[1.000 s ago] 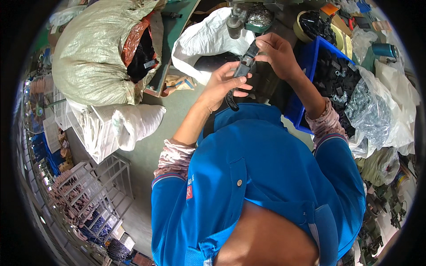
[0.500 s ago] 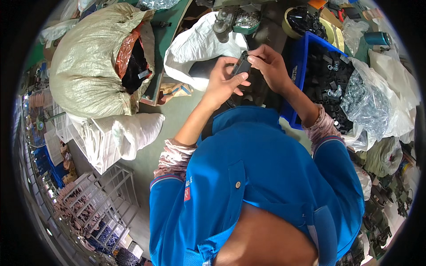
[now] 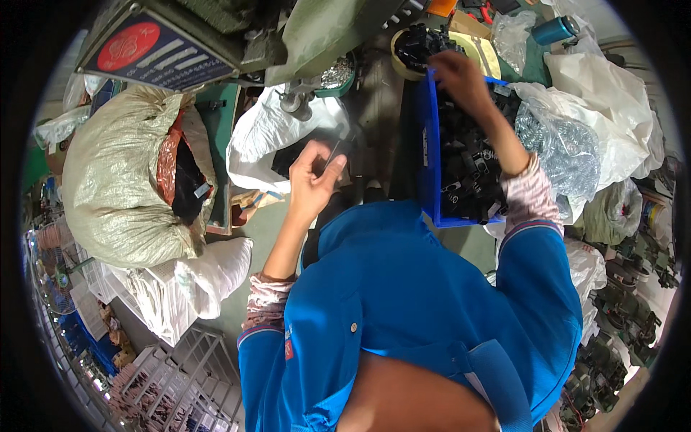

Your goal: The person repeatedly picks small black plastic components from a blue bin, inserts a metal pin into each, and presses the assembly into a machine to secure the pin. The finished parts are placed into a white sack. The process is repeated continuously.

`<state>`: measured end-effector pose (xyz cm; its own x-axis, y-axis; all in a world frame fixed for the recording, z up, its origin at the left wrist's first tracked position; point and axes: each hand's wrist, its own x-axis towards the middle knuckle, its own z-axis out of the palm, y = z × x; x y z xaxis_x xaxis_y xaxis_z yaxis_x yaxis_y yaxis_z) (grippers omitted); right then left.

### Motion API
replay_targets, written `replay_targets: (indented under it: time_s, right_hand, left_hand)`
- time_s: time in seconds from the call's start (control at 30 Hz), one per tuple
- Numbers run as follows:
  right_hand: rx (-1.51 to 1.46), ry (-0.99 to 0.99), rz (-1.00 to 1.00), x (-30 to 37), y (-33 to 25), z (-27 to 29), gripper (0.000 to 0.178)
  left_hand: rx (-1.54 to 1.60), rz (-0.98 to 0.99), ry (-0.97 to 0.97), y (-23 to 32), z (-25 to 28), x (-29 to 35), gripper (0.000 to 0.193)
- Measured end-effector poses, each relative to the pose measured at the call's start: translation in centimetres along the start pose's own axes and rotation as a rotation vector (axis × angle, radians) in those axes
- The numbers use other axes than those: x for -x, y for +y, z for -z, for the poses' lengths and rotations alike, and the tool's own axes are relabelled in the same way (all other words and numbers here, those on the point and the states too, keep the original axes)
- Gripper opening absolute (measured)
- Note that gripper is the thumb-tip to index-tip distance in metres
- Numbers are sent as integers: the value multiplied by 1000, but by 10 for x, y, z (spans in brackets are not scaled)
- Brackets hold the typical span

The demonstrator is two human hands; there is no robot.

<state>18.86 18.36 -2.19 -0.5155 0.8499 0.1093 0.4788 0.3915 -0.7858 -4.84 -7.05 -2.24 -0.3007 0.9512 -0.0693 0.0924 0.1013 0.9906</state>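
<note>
Floor (image 3: 265,229) lies grey beside green tabletop (image 3: 222,122), left hand (image 3: 311,181) pinching dark piece (image 3: 345,148) (right hand (image 3: 461,81): grip unclear).

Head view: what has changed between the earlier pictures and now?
The right hand has let go of the dark part and moved away to the right, to the far end of the blue bin; whether it holds anything is unclear. The camera has shifted, bringing more of a green machine into view. Unchanged: the left hand keeps its grip on the dark part.
</note>
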Motion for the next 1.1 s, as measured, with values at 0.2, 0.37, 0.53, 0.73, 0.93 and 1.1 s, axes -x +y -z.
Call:
replay_targets:
  time_s: [0.2, 0.37, 0.53, 0.73, 0.93, 1.1]
  right_hand:
    - [474, 208, -45, -78, 72, 30, 18]
    - [514, 221, -134, -87, 102, 18, 33]
    - [-628, -69, -381, -49, 28, 43, 19]
    - [-961, -293, -213, 21, -86, -47, 24]
    - [-797, -340, -152, 35, -123, -100, 29]
    - [-557, -306, -47, 32, -143, -118, 26]
  left_hand:
    - [149, 8, 3, 8, -9, -5, 20]
    - [73, -94, 7, 0, 5, -13, 22]
    - [32, -67, -30, -4, 27, -16, 22]
    - [-144, -303, -16, 11, 43, -36, 21]
    - [-193, -292, -62, 15, 73, -35, 24]
    - [-320, -398, -135, 8, 98, -40, 29]
